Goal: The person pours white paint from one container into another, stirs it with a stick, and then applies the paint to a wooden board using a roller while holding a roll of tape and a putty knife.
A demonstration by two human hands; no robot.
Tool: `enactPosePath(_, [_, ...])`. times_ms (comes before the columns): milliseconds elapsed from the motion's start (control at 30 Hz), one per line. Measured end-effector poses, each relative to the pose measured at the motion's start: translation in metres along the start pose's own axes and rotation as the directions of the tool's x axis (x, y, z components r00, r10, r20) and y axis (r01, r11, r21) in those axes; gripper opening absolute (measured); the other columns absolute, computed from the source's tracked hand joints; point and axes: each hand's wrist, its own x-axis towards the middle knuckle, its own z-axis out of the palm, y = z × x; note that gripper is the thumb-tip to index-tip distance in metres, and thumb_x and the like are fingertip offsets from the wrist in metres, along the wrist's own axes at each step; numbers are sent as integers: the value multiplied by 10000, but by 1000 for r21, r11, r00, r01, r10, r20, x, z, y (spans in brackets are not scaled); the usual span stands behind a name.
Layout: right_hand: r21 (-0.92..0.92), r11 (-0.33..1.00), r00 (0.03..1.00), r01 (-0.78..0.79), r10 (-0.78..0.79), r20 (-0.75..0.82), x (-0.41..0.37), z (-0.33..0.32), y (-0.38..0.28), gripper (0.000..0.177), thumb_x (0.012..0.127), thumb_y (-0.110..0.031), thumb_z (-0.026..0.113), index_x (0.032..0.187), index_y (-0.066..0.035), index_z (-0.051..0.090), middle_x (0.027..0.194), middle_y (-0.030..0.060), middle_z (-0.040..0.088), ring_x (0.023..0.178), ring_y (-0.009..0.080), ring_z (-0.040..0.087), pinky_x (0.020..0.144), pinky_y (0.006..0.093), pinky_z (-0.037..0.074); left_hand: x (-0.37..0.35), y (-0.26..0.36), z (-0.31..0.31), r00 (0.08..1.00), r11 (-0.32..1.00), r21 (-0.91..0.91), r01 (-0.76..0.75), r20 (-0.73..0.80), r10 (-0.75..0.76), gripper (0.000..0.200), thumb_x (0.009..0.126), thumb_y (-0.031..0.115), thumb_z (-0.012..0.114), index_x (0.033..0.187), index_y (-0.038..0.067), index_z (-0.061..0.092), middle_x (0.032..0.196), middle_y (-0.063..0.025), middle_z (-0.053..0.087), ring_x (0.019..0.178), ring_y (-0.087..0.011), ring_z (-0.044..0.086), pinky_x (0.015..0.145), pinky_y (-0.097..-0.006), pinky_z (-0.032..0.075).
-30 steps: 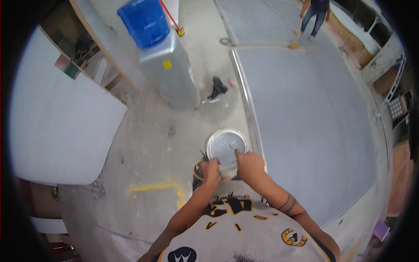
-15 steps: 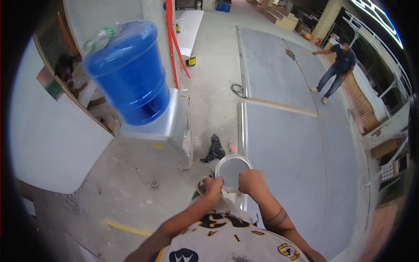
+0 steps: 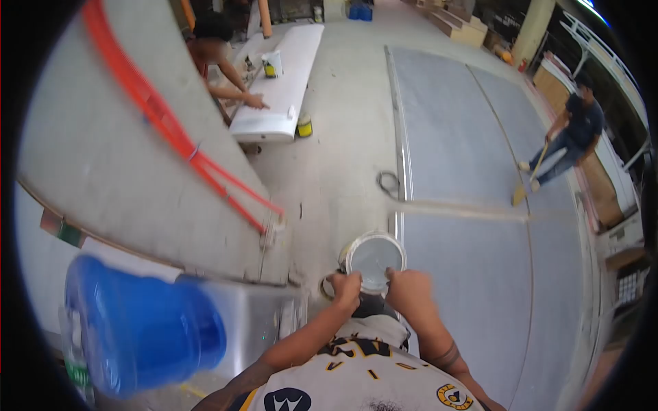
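Observation:
A round bucket [image 3: 375,255] with a pale rim and grey contents is in front of my body, seen from above. My left hand [image 3: 346,288] is closed on the near left side of its rim. On the near right side, my right hand [image 3: 409,291] is closed with the thumb at the rim. A brownish ring-shaped item, like a roll of tape [image 3: 325,288], shows just left of my left hand, partly hidden by it.
A blue water bottle [image 3: 140,325] on a silver dispenser [image 3: 253,322] stands left. Red hoses [image 3: 157,109] run along a wall. Ahead, one person [image 3: 216,58] leans over a white board [image 3: 277,103] with cans; another [image 3: 576,130] sweeps the grey panels [image 3: 466,288] on the right.
I have moved forward with the bucket; the dispenser has shifted back and left in view. The white board and the person at it have come into view. The sweeper's broom has swung nearer.

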Motion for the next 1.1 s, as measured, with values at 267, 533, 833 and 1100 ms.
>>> enactPosePath(267, [-39, 994, 976, 107, -97, 195, 311, -39, 85, 241, 746, -129, 653, 974, -117, 730, 806, 169, 708, 781, 349, 712, 676, 448, 568, 211, 109, 169, 995, 1000, -25, 2, -104, -5, 335, 607, 0, 627, 872, -148, 485, 804, -145, 517, 707, -215, 533, 604, -372, 459])
enactPosePath(533, [-203, 957, 924, 206, -121, 364, 577, -125, 120, 155, 717, -126, 667, 846, -84, 742, 860, 168, 725, 832, 351, 714, 744, 435, 571, 376, 255, 314, 1000, 984, -179, -5, 13, 7, 104, 653, 19, 600, 598, -33, 529, 659, -39, 501, 599, -137, 503, 506, -338, 408])
enactPosePath(833, [-348, 917, 928, 196, -59, 369, 852, -184, 161, 165, 772, -139, 643, 886, -109, 759, 870, 162, 724, 844, 361, 700, 763, 459, 558, 620, 366, 480, 1000, 962, 275, 7, -25, 0, 302, 682, 160, 618, 762, -128, 571, 772, -203, 632, 735, -297, 647, 697, -451, 509])
enactPosePath(1100, [-179, 978, 988, 111, -90, 123, 1083, -247, 200, 259, 819, -135, 663, 1069, -163, 721, 733, 161, 690, 751, 362, 691, 650, 477, 538, 782, 529, 612, 994, 990, 142, 13, -109, 3, 561, 695, 93, 634, 1130, -168, 393, 1081, -326, 585, 1067, -418, 614, 925, -446, 495])
